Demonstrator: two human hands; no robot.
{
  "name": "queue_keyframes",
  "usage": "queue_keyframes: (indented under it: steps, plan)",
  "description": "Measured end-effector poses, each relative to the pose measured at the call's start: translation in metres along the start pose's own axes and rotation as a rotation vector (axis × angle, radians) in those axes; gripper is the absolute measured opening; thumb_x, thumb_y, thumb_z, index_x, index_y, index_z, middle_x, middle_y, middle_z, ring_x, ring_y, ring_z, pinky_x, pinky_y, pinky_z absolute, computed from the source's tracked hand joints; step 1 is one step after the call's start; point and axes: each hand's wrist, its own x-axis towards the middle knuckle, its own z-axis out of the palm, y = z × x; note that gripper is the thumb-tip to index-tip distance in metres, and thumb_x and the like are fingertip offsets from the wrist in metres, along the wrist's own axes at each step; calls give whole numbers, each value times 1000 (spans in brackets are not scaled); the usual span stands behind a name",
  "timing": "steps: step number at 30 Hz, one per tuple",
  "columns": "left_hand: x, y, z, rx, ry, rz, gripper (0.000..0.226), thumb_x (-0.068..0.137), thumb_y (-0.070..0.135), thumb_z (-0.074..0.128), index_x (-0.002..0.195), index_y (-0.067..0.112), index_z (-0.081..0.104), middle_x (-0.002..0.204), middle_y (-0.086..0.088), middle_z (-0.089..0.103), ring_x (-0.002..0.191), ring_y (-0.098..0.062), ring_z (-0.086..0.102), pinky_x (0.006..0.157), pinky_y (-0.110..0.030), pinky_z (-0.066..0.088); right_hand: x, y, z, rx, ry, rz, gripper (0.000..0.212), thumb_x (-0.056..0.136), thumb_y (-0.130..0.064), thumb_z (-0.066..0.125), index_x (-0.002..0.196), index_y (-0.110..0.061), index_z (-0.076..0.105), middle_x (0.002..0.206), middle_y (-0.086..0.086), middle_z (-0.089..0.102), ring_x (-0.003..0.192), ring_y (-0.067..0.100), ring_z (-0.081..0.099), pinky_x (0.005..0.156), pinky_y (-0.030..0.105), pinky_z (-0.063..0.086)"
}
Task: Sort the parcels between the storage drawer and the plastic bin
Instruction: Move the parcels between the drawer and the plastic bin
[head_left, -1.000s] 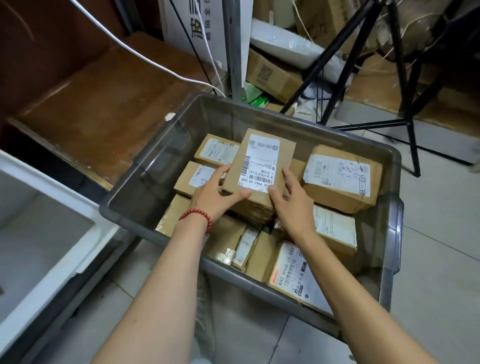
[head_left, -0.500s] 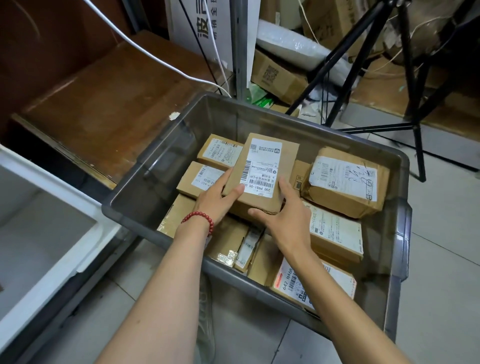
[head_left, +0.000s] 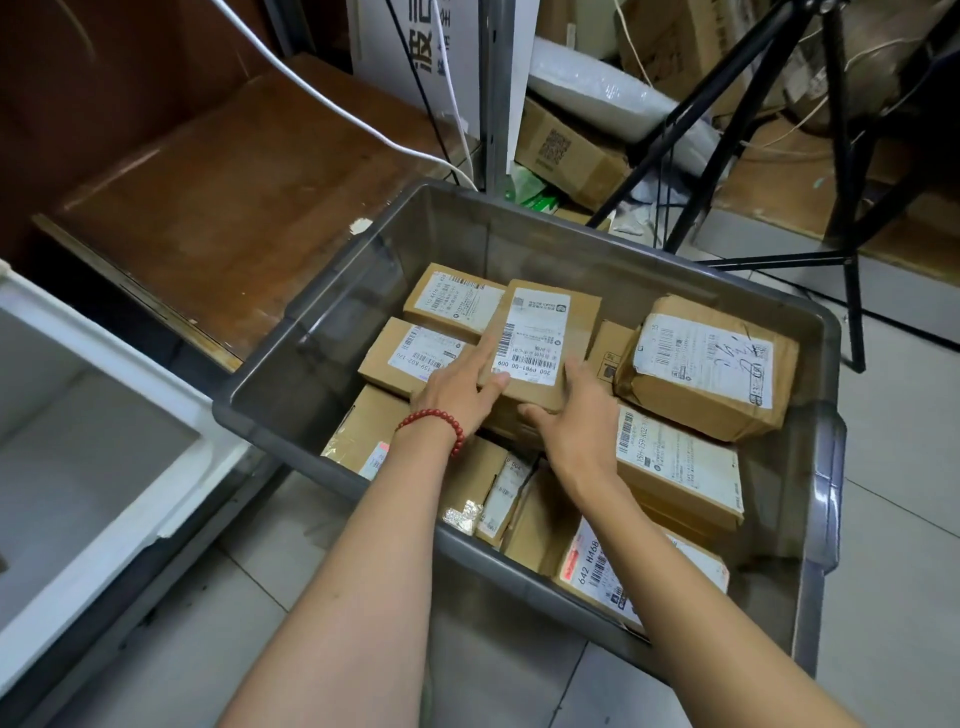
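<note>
Two hands meet on one labelled parcel (head_left: 540, 343), which lies on top of the other boxes in the grey plastic bin (head_left: 519, 218), toward its far middle. The left hand (head_left: 457, 395), with a red bead bracelet (head_left: 441, 423) at the wrist, lays straight fingers (head_left: 485, 348) along the parcel's left edge, thumb against the near side. The right hand (head_left: 576, 421) cups the near right corner, thumb reaching under the near edge, fingers bent round the right side.

The step looks like handling this top parcel, probably on its way to the white storage drawer (head_left: 171, 499), which stands open well to the left. To do it well, I would keep the label upward, take the weight on both sides, and raise it straight, since neighbouring boxes touch it and could shift.

No surface carries the bin; it stands on the tiled floor (head_left: 909, 545). Beyond it are a black tripod (head_left: 727, 135), a white cable (head_left: 332, 104), a brown wooden board (head_left: 234, 182) and loose cartons.
</note>
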Motion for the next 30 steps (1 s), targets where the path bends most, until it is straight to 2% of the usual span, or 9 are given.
queue_keyframes:
  steps: [4, 6, 10, 12, 14, 17, 20, 23, 30]
  plan:
    - [1, -4, 11, 379, -64, -11, 68, 99, 50, 35, 151, 37, -6, 161, 6, -4, 148, -26, -2, 113, -58, 8, 5, 4, 18, -336, -103, 43, 62, 86, -17, 68, 141, -13, 40, 138, 16, 43, 128, 31, 37, 103, 40, 41]
    - [3, -4, 14, 450, -64, -34, 69, 98, 50, 35, 151, 35, -7, 161, 7, -8, 147, -27, -7, 113, -59, 5, 4, 5, 22, -490, -137, 29, 65, 90, -19, 63, 146, -12, 30, 144, 20, 36, 131, 33, 34, 104, 40, 39]
    - [3, 3, 12, 579, -40, -46, 73, 95, 55, 38, 152, 32, -1, 161, 2, 1, 147, -31, -2, 113, -60, 7, 6, 2, 18, -724, -136, -84, 56, 94, -26, 54, 142, -5, 34, 145, 17, 30, 134, 31, 30, 108, 38, 30]
    - [-4, 8, 13, 600, -15, -45, 73, 93, 55, 41, 153, 30, 6, 160, -1, 8, 146, -32, 7, 112, -58, 16, 9, 1, 15, -742, -211, -105, 65, 94, -43, 51, 143, -4, 32, 144, 15, 32, 133, 30, 31, 109, 40, 28]
    - [-12, 14, 11, 642, -7, -47, 66, 93, 53, 39, 151, 28, 20, 156, -2, 22, 142, -32, 18, 108, -53, 25, 10, 1, 5, -720, -324, -75, 73, 92, -54, 49, 146, -10, 27, 149, 11, 30, 136, 31, 30, 112, 44, 26]
    - [-28, 18, -5, 761, 44, -26, 54, 93, 51, 34, 140, 26, 43, 147, -1, 39, 139, -30, 25, 106, -52, 25, 2, 5, -17, -777, -306, -166, 68, 94, -56, 43, 149, -21, 23, 153, 7, 31, 141, 30, 27, 117, 48, 20]
    - [-49, 9, -25, 731, 75, -98, 51, 93, 53, 31, 132, 26, 50, 136, -3, 49, 130, -28, 37, 106, -52, 27, -16, 2, -37, -737, -280, -195, 69, 95, -61, 31, 153, -25, 17, 157, 5, 27, 145, 28, 23, 118, 47, 15]
    - [-82, -3, -39, 625, 106, -172, 51, 91, 52, 34, 134, 27, 48, 137, -4, 50, 129, -27, 40, 108, -55, 22, -32, -10, -48, -688, -253, -264, 63, 98, -57, 29, 152, -27, 18, 156, 3, 31, 144, 26, 27, 118, 45, 20]
    - [-188, -47, -59, 414, 441, -179, 46, 93, 47, 40, 136, 32, 47, 143, 9, 44, 132, -16, 36, 104, -43, 28, -79, -69, -41, -611, -245, -534, 57, 98, -53, 34, 149, -28, 29, 152, 0, 38, 139, 24, 34, 112, 42, 31]
